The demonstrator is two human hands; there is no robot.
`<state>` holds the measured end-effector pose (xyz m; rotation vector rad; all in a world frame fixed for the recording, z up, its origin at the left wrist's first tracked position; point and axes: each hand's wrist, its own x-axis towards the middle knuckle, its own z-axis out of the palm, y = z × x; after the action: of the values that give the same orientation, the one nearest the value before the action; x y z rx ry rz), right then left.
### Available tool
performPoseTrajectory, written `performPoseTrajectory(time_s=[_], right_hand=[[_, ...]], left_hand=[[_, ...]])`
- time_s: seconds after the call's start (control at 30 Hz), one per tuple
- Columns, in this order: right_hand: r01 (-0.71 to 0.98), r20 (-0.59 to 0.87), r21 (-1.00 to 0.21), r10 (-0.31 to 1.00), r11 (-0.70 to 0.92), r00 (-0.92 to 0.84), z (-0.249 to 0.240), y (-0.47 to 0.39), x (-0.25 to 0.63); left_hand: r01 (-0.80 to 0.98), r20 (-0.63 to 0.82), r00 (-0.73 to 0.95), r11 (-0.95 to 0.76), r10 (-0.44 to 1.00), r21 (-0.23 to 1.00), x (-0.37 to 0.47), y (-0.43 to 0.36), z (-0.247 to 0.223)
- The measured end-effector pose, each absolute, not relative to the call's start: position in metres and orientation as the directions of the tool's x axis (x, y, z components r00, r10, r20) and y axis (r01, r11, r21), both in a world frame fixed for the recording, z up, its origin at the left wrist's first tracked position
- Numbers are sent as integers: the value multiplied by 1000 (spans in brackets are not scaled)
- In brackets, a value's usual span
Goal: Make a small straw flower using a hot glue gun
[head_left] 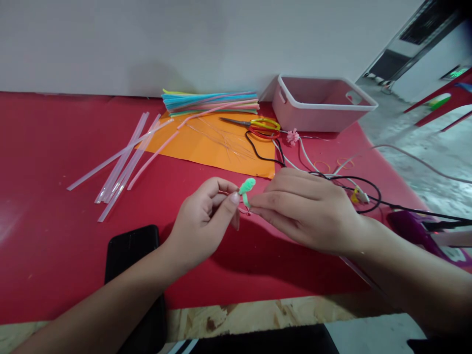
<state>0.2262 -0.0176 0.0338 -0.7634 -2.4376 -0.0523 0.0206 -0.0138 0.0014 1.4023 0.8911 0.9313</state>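
Between finger and thumb, my left hand [206, 216] pinches a green pipe cleaner [248, 185] whose upper end is coiled into a small bulb. My right hand [306, 209] grips the lower tail of the same piece between its fingertips. Both hands are raised a little over the red tabletop [228, 265], close together. A thin pinkish strand shows just below the fingertips; what it belongs to I cannot make out.
Clear plastic sleeves [123, 164] and a pink pipe cleaner [155, 155] lie left. Behind are a pipe cleaner bundle [210, 102], orange paper [199, 142], scissors [258, 125] and a pink bin [313, 115]. Cables [379, 191] cross the right side; a black phone [132, 248] lies under my left forearm.
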Motion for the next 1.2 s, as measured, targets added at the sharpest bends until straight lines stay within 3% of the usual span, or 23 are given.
performPoseTrajectory(time_s=[0.37, 0.57, 0.7, 0.8, 0.97, 1.2], right_hand=[[491, 510, -77, 457, 868, -729, 36, -20, 226], [477, 494, -74, 448, 876, -745, 40, -23, 224], [492, 524, -189, 511, 850, -681, 44, -20, 229], [465, 497, -340, 576, 817, -649, 46, -13, 234], [429, 424, -487, 636, 760, -645, 42, -4, 237], [426, 424, -483, 630, 765, -651, 34, -10, 228]], left_hand=[[99, 129, 361, -175, 924, 980, 19, -16, 1], [279, 294, 420, -431, 858, 858, 17, -15, -2], [365, 433, 531, -658, 729, 659, 16, -15, 1], [297, 486, 608, -747, 628, 594, 16, -16, 4], [197, 510, 594, -728, 622, 657, 15, -21, 7], [353, 410, 414, -558, 813, 751, 11, -23, 5]])
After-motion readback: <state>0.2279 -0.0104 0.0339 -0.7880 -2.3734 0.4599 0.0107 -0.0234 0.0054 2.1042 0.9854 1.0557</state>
